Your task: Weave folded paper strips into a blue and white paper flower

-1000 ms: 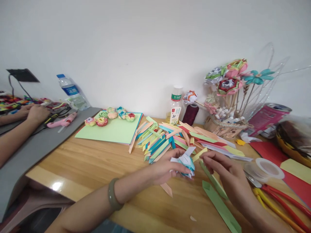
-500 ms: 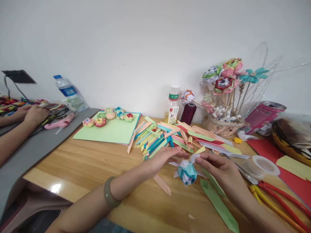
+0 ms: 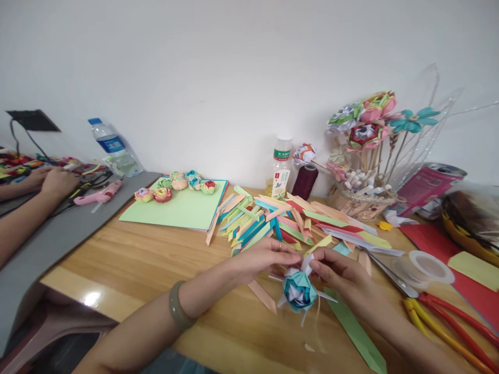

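The right hand [image 3: 345, 278] pinches a white flap [image 3: 306, 264] between thumb and forefinger, and there's the blue-and-white paper flower [image 3: 299, 292], just below those fingertips! The left hand's [image 3: 261, 259] fingers bend by its upper edge, grip impossible to tell; paper strips [image 3: 255, 231] spread beyond them.

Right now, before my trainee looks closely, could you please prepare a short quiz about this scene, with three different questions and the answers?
1. True or false: the right hand pinches a white strip of the blue-and-white paper flower.
2. What stands just right of the bottle with the green label?
a) a pink can
b) a dark red spool
c) a glue gun
3. What colour is the sheet under the small paper flowers?

Key: 1 true; 2 b; 3 light green.
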Tool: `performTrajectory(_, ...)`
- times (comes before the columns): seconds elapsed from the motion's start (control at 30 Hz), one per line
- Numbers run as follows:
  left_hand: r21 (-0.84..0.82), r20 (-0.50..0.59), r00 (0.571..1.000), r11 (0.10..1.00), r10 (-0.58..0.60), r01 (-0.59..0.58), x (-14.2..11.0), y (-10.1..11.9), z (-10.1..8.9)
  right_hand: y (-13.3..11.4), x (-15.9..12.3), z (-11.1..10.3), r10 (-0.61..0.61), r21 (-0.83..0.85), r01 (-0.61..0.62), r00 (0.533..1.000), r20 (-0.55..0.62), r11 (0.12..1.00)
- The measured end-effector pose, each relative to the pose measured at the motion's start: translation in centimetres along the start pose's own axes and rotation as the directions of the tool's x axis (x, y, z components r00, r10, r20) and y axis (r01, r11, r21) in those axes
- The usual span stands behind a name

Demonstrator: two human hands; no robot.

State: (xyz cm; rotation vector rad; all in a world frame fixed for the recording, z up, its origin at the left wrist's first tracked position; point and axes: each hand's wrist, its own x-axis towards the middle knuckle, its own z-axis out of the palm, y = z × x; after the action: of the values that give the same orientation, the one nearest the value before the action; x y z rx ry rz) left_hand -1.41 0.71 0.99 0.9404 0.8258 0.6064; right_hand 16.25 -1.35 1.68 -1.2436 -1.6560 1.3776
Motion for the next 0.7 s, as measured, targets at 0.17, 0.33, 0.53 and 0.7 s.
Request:
performTrajectory(0.17,-0.002,-0.018,1.0,1.0,0.023,-0.023,-0.01,0.21,0.16,-0.09,0.08,0.1,0.057,0.064,-0.058,0.998,0.03,0.996)
performTrajectory(0.33,-0.041,-0.053,0.997,0.998,0.051,-0.053,-0.1,0.17,0.32,0.17,0.12,0.05,0.121,0.139,-0.128,0.991,0.054,0.982)
performTrajectory(0.53,0.079,-0.063,0.994,0.993,0.095,-0.09,-0.09,0.15,0.51,0.08,-0.08,0.54,0.094,0.054,-0.092,0.995,-0.032,0.994)
performTrajectory(0.7,0.112,-0.04,0.997,0.992,0.07,-0.065,0.06,0.06,0.47,0.72,-0.09,0.93,0.01,0.017,-0.009,0.995,-0.1,1.0)
